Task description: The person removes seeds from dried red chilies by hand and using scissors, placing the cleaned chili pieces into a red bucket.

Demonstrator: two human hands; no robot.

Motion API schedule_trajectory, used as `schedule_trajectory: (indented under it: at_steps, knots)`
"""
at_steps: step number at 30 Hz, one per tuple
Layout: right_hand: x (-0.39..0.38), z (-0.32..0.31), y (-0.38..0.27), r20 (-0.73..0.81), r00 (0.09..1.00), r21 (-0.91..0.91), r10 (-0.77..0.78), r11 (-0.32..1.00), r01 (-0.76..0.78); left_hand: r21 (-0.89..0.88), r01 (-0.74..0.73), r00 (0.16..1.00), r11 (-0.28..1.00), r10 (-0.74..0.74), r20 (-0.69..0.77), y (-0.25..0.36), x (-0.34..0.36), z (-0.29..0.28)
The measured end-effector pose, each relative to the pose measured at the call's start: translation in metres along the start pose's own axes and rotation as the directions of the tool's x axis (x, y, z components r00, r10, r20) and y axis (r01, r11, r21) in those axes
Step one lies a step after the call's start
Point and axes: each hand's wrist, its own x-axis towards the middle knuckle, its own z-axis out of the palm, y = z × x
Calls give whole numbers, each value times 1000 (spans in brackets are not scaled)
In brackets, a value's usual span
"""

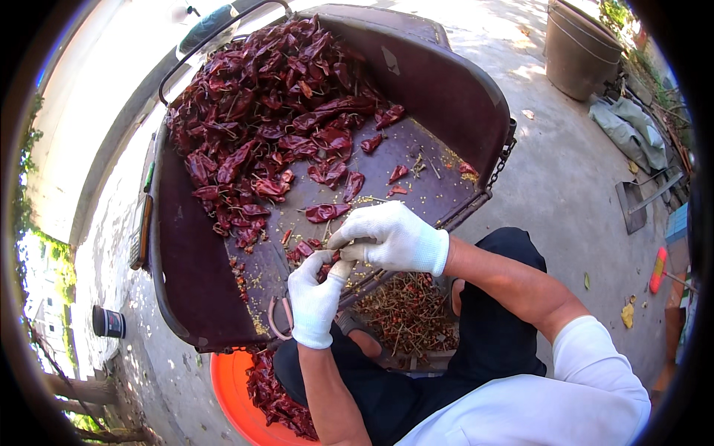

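head view: a person in white gloves sits over a dark maroon metal cargo bed (439,97), working with both hands near its front edge. the left hand (313,303) comes up from below and the right hand (392,236) reaches in from the right; their fingertips meet, pinching a dried red pepper (324,273) between them. only small parts of this pepper show, so which way it points and how its long axis runs cannot be told. just beyond the hands, a loose pepper (326,213) lies with its long axis running left to right; another pepper (353,186) points up and down the view. a heap of wrinkled dark red peppers (260,104) fills the far left of the bed, whose bare floor is scattered with yellow seeds. below the bed's edge, between the person's legs, is a pile of stems (409,312). an orange tub (223,388) at lower left holds more red peppers (277,394). around this spreads sunlit grey concrete (558,197), with a large brown bucket (581,52) and a grey sack (628,132) at upper right and a black can (108,322) at left.
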Motion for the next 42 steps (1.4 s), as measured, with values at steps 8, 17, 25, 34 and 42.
schedule_trajectory:
  at_steps: [8,17,25,34,42]
  knots:
    - [-1,-3,-16,79,903,286,423,858,-427,-117,-104,994,988,101,-33,-6,3,3]
    - [-9,10,-3,-100,987,-242,-124,965,96,212,-170,985,962,159,70,1,0,13]
    - [-8,19,4,-143,955,140,261,960,-241,398,-364,908,842,416,-50,-13,1,21]
    - [17,-55,41,-378,900,-370,217,856,-362,-631,30,994,775,-91,-64,23,-9,11]
    - [5,-64,98,-74,922,-933,380,301,-199,-688,92,988,720,-152,-27,9,-7,3]
